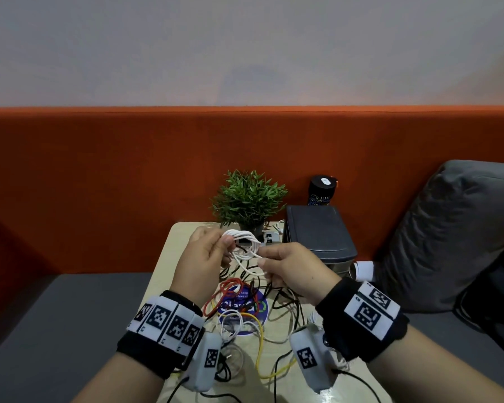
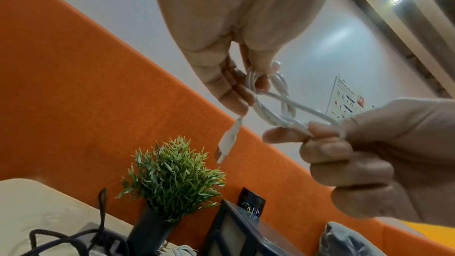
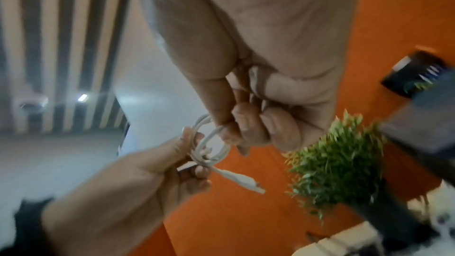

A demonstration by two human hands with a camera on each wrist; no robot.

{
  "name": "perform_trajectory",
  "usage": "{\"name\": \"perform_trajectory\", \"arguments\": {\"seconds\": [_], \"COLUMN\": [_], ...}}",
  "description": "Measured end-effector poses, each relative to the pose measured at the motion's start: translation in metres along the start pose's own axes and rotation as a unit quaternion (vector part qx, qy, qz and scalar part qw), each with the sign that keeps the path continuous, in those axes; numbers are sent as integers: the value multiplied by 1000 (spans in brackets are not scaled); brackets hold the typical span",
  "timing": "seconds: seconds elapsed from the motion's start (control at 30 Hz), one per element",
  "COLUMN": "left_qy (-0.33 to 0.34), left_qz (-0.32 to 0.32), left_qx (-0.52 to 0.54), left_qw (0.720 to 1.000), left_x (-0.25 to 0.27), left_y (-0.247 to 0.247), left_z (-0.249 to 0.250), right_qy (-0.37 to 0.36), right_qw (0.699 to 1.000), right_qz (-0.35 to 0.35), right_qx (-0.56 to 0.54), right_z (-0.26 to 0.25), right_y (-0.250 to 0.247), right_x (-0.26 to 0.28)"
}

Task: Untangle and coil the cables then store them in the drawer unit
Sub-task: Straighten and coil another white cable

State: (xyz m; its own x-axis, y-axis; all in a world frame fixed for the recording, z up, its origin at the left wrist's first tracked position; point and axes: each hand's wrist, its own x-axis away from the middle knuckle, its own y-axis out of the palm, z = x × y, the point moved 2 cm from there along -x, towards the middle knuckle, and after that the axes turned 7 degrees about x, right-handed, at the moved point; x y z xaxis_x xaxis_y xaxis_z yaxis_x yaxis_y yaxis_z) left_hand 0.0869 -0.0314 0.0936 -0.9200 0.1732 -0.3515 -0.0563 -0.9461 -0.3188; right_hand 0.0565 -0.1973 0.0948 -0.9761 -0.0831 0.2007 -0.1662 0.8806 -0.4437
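Note:
A white cable is wound into a small coil held in the air above the table. My left hand pinches the coil's left side. My right hand grips a loose loop of the same cable on its right side. The cable's white USB plug hangs free below the left fingers, and also shows in the right wrist view as the plug. A tangle of red, yellow, black and white cables lies on the beige table beneath my hands. The dark drawer unit stands at the back right.
A potted green plant and a white power strip sit behind the hands. A black cylinder stands behind the drawer unit. An orange padded wall backs the table; a grey cushion lies to the right.

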Motion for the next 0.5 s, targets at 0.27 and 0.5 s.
{"name": "perform_trajectory", "arguments": {"seconds": [0.27,0.5], "left_qy": [34,65], "left_qz": [-71,-95], "left_qx": [-50,-50], "left_qw": [996,992], "left_x": [-1,1], "left_y": [-2,0], "left_z": [-5,5], "right_qy": [-79,-126], "right_qw": [941,899], "right_qz": [-23,23], "right_qx": [328,419], "right_z": [-1,3], "right_y": [-5,3], "right_x": [4,0]}}
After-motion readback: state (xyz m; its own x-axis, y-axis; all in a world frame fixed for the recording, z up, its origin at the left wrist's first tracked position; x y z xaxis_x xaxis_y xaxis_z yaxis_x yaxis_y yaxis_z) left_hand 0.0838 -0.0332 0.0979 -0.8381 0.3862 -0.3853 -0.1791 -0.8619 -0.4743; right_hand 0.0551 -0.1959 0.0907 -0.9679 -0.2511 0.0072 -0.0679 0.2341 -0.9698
